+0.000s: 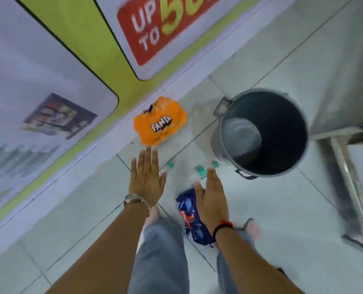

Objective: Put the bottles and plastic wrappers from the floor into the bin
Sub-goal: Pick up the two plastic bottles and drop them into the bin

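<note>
An orange Fanta plastic wrapper (160, 120) lies on the tiled floor by the wall. A dark blue wrapper (190, 215) lies between my feet, partly under my right hand. Clear bottles with green labels lie on the floor: one (168, 166) beside my left hand, two more (199, 171) (215, 163) just beyond my right hand. The grey bin (261, 132) stands upright and open to the right of them. My left hand (146, 177) is flat, fingers apart, holding nothing. My right hand (211, 195) is also open and empty.
A wall with green and white advertising posters (70, 60) runs along the left. A steel counter with a metal leg (350, 183) stands at the right, close to the bin. My legs in grey jeans and bare feet are below my hands.
</note>
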